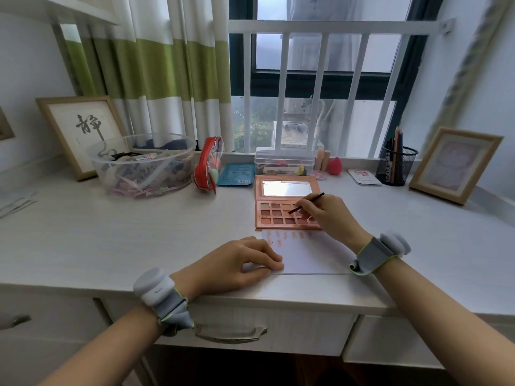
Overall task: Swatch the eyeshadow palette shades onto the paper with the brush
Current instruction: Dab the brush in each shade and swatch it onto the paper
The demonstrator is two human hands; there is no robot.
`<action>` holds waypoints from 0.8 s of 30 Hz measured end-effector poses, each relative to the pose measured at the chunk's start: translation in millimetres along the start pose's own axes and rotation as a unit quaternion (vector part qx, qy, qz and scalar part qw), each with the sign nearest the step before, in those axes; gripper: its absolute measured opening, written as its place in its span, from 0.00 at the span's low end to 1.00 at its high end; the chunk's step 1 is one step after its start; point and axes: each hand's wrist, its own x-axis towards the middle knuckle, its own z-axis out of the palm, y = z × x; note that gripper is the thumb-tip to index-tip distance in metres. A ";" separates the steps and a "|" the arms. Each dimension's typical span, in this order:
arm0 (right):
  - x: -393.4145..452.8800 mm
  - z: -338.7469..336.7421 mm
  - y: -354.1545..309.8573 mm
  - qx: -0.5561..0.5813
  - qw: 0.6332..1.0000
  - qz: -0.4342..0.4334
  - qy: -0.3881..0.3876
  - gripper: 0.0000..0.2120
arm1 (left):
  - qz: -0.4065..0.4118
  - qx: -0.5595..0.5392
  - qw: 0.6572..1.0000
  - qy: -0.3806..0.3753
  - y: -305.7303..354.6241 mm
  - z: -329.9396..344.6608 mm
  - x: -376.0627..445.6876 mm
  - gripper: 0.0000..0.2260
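Along the back of the desk stood many small things. At the left a wooden frame with a black calligraphy character [83, 135] leaned on the wall, and just in front of it was a clear round plastic tub full of hair clips and small items [145, 165]. Beside the tub stood a red-edged transparent pouch [209, 165], then a flat blue sachet [236, 174]. Behind the palette was a clear lidded plastic box [284, 160], and near it a coral teardrop sponge [334, 165]. Further right stood a black mesh pen holder with pencils [395, 164] and a second light wooden picture frame [457, 164]. None of these stood between the hands and the work.

The white wood-grain desk [111, 240] had drawers below and faced a window with white bars [315, 87]; a green and white striped curtain [156, 73] hung at the left.

The peach rectangular eyeshadow palette [278, 215] lay open, its mirror lid tilted back, and the white sheet of paper [309, 254] lay just before it, with a row of small pinkish swatches along its far edge. The right hand [331, 215] was over the right part of the palette, fingers closed in a pen grip on the thin dark brush [306, 203], whose tip touched a pan in the middle rows. The left hand [239, 264] lay on the paper's left edge, fingers loosely curled and pressing down, holding nothing
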 end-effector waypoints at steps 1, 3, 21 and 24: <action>-0.1 -0.3 0.5 0.004 1.000 0.005 -0.008 0.12 | 0.000 0.000 1.000 -0.001 -0.3 -0.2 0.0 0.12; -3.5 -3.4 -1.4 0.022 1.000 0.009 -0.013 0.12 | 0.000 -0.001 1.000 -0.001 -0.7 -0.2 -0.1 0.12; -57.8 -8.9 -12.6 -0.010 0.993 -0.089 -0.071 0.09 | 0.006 0.002 1.000 0.002 -0.8 0.9 1.0 0.11; -58.9 -9.2 -14.2 0.012 0.994 -0.076 -0.079 0.09 | 0.004 0.002 1.000 0.002 -1.4 0.7 0.5 0.11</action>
